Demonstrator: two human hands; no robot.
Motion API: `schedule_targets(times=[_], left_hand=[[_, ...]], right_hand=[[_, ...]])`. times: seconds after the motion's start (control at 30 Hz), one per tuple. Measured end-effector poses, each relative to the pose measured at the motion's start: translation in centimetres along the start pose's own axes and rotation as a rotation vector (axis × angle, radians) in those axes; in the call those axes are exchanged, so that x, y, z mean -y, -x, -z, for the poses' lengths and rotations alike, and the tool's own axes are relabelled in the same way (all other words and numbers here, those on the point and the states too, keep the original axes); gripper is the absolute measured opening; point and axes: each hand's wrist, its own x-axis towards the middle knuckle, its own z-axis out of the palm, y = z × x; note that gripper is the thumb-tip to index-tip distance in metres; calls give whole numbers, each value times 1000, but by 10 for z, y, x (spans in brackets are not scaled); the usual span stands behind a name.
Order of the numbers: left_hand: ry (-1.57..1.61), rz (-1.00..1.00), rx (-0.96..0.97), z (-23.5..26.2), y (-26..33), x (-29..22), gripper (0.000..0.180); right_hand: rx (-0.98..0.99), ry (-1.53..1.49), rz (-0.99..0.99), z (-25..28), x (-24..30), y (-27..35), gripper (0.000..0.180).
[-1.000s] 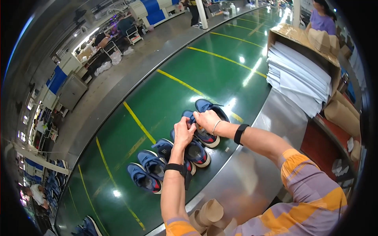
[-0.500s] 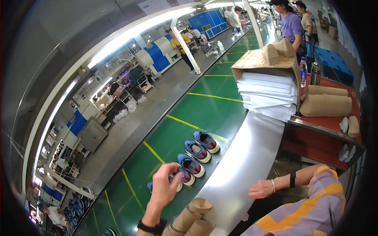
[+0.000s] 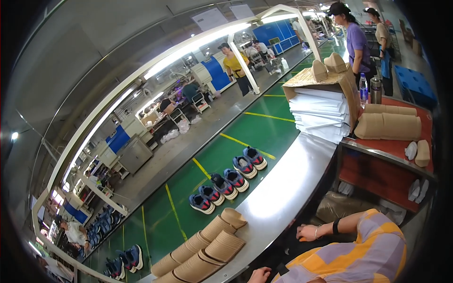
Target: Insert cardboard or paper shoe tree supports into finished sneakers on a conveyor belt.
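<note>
Six blue shoes point(image 3: 224, 187) line up beside two long brown stacks point(image 3: 200, 241).

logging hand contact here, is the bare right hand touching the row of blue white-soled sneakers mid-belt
Apart: the head view shows the shiny silver metal ledge between the right hand and the sneakers on the green belt.

Six blue shoes point(image 3: 223, 187) sit in a row on a green belt point(image 3: 226, 153). Two long piles of brown shapes point(image 3: 198, 249) lie near them on the shiny metal table point(image 3: 271, 195). The right hand point(image 3: 307, 232) and left hand point(image 3: 260, 275) are down low, on the table's near side
</note>
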Motion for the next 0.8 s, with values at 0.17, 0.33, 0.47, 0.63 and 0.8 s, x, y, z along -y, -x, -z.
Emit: schedule_targets(times=[0.17,0.33,0.47,0.63,0.8], left_hand=[[-217,223,-225,-54,-35,122,39],[-288,280,-99,-42,-68,140,32],[-5,276,-287,-54,-76,159,26],[-308,303,-172,-45,-82,144,24],[-4,275,-336,-43,-84,164,26]], right_hand=[[-133,-333,-273,-21,-11,-10,23],[-272,-645,-492,-9,5,-10,22],[-84,-647,-158,-3,17,50,25],[-8,-659,-174,31,50,70,21],[-14,-643,-191,38,51,77,20]])
